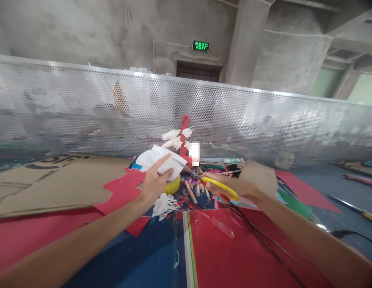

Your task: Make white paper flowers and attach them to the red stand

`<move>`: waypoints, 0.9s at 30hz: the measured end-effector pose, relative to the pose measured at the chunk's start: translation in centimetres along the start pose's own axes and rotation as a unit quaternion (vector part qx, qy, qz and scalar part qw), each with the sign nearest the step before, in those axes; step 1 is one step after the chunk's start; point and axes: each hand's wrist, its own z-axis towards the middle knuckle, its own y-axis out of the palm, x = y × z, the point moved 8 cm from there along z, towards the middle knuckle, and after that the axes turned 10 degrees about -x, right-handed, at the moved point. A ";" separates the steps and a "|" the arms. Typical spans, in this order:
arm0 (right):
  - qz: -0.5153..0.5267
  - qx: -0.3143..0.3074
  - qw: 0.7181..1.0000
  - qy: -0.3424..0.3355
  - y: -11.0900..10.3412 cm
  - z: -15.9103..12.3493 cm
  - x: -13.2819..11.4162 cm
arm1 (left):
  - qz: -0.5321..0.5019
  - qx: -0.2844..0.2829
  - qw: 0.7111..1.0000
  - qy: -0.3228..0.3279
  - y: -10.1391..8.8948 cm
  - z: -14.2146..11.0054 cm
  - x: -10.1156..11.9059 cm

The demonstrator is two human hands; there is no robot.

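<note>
The left hand [152,183] was clamped on a curved-edged sheet of thin white paper [151,156], thumb and forefinger pinching it above the blue bench [162,248]. Just right of the white paper, the right hand [231,182] was closed around the yellow handles of a pair of metal-bladed scissors [207,180], whose blades reached over the white paper's right side; whether they gripped its edge could not be told. A round yellow object [173,186] sat below the white paper, partly hidden by it. Nearer the person than the white paper lay a bundle of white petal-like pieces [166,206]. Left of the white paper were notched red card [121,188] and flat brown cardboard [60,184]; beyond it stood a red strip [184,138] bearing white flower shapes [171,138].
</note>
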 end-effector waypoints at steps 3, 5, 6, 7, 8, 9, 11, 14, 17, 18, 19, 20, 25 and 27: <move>0.006 0.007 1.000 0.009 0.0 0.0 -0.1 | 0.012 -0.006 1.000 0.002 0.0 0.1 -0.1; 0.005 0.009 1.000 0.016 -0.1 0.0 -0.1 | 0.019 -0.007 1.000 0.005 0.0 0.1 -0.1; 0.004 0.011 1.000 0.017 -0.2 0.0 0.0 | 0.021 -0.006 1.000 0.006 0.0 0.1 -0.1; 0.004 0.012 1.000 0.017 -0.2 0.0 0.0 | 0.023 -0.005 1.000 0.006 -0.1 0.1 0.0; 0.005 0.012 1.000 0.014 -0.3 0.1 0.1 | 0.025 -0.005 1.000 0.005 -0.1 0.1 0.0; 0.008 0.011 1.000 0.011 -0.3 0.1 0.2 | 0.027 -0.005 1.000 0.004 -0.1 0.1 0.0; 0.017 0.007 1.000 0.002 -0.3 0.3 0.4 | 0.030 -0.001 1.000 0.006 -0.1 0.1 0.0; 0.031 0.014 0.999 -0.002 -0.4 0.5 0.6 | 0.031 -0.001 0.999 0.009 -0.2 0.1 0.1; 0.031 0.025 0.999 -0.001 -0.4 0.6 0.5 | 0.039 -0.001 0.999 0.008 -0.2 0.0 0.0; 0.028 0.027 0.999 -0.002 -0.4 0.6 0.4 | 0.041 0.002 0.999 0.010 -0.3 0.0 0.1; 0.023 0.027 0.999 -0.003 -0.4 0.6 0.3 | 0.043 0.005 0.999 0.013 -0.3 0.0 0.1; 0.017 0.026 1.000 -0.003 -0.4 0.6 0.3 | 0.045 0.009 0.999 0.016 -0.4 0.0 0.2; -0.026 0.012 0.999 -0.021 -0.2 0.5 0.3 | 0.082 0.012 0.996 0.021 -0.4 -0.1 0.3; -0.045 0.014 0.998 -0.029 -0.3 0.6 0.2 | 0.094 0.007 0.995 0.017 -0.3 -0.1 0.1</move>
